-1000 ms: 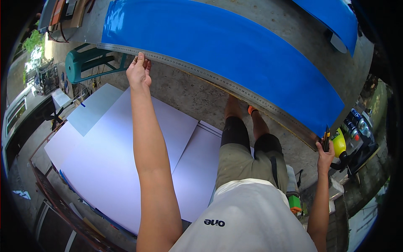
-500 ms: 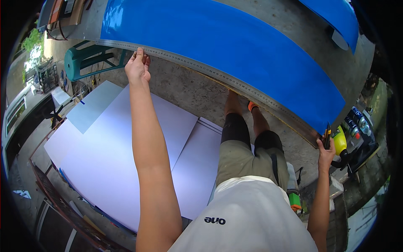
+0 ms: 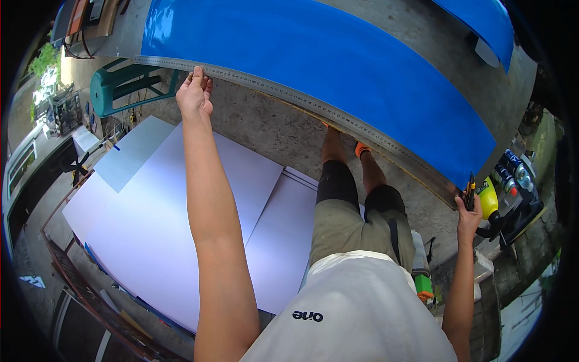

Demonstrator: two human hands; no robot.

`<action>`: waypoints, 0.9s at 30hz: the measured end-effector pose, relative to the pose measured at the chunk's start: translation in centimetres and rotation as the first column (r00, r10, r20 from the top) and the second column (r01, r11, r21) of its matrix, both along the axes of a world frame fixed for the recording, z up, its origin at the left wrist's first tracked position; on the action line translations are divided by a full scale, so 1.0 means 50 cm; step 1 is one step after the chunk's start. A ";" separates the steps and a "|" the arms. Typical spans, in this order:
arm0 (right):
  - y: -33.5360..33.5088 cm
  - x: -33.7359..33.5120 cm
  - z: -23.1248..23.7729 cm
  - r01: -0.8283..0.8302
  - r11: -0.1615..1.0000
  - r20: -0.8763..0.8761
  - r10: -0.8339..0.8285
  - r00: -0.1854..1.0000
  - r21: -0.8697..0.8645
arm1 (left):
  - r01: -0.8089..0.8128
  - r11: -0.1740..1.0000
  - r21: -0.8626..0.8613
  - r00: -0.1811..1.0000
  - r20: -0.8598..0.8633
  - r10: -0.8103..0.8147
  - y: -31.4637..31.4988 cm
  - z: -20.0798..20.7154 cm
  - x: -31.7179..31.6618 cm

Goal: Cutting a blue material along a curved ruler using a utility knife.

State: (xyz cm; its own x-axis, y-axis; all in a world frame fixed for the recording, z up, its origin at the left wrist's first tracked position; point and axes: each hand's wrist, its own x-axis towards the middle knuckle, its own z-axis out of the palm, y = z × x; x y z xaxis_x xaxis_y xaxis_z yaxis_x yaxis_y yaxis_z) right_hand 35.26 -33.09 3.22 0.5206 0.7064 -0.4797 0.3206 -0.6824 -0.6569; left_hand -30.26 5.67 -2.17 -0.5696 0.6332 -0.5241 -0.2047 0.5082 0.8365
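A long steel ruler (image 3: pixel 301 104) runs along the near edge of a blue sheet (image 3: pixel 313 66) that lies on a grey worktable (image 3: pixel 416 27). My left hand (image 3: pixel 194 96) is closed on the ruler toward its left end, thumb on top and fingers curled below the edge. At the ruler's right end, my right hand (image 3: pixel 467 222) is closed around a yellow-and-black utility knife (image 3: pixel 470 193), which stands tip up beside the sheet's near right corner. The right thumb rests by the ruler's end; whether it presses on the ruler I cannot tell.
A green plastic stool (image 3: pixel 104 93) stands at the left beneath the table's edge. Large white sheets (image 3: pixel 145 235) lie stacked at the lower left. Right of my right hand are a yellow bottle (image 3: pixel 487 198) and spray cans (image 3: pixel 512 163). Another blue sheet (image 3: pixel 485 21) curls at the far right.
Both hands keep their holds on the ruler and the knife. The whole view has shifted very slightly; the sheet and ruler keep their places relative to each other.
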 end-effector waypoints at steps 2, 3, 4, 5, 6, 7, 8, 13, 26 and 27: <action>-0.005 0.006 -0.001 0.015 1.000 -0.005 -0.015 1.000 -0.001 | 0.003 1.000 -0.006 1.000 -0.005 -0.003 0.000 0.002 0.006; -0.010 0.013 -0.005 -0.013 1.000 0.001 0.013 1.000 -0.001 | 0.010 1.000 -0.006 1.000 -0.013 -0.010 0.001 0.001 0.005; -0.015 0.018 -0.007 -0.041 0.999 0.007 0.041 0.999 -0.002 | 0.017 1.000 -0.005 1.000 -0.022 -0.017 0.001 0.000 0.004; -0.022 0.022 -0.009 -0.039 0.999 0.009 0.039 0.999 -0.002 | 0.019 1.000 -0.005 1.000 -0.019 -0.019 0.002 0.000 0.002; -0.018 0.019 -0.010 -0.038 0.999 0.013 0.038 0.999 -0.009 | 0.024 1.000 -0.006 0.999 -0.036 -0.024 0.002 0.001 0.000; -0.015 0.016 -0.010 -0.036 0.999 0.016 0.037 0.999 -0.017 | 0.028 1.000 -0.006 0.998 -0.054 -0.029 0.001 0.002 -0.001; -0.012 0.012 -0.009 -0.034 0.999 0.018 0.034 0.999 -0.017 | 0.030 1.000 -0.006 0.998 -0.053 -0.031 0.000 0.003 -0.002; 0.002 -0.007 0.005 0.005 1.000 0.017 -0.005 1.000 -0.011 | 0.090 0.995 0.036 0.991 -0.106 -0.086 -0.032 0.040 0.089; 0.011 -0.015 0.011 -0.026 1.000 0.075 0.026 0.997 0.000 | 0.474 0.873 0.114 0.874 -0.184 -0.450 -0.164 0.056 0.247; 0.005 -0.009 0.010 -0.021 0.999 0.059 0.020 0.998 0.029 | 0.474 0.875 0.101 0.873 -0.182 -0.452 -0.164 0.052 0.252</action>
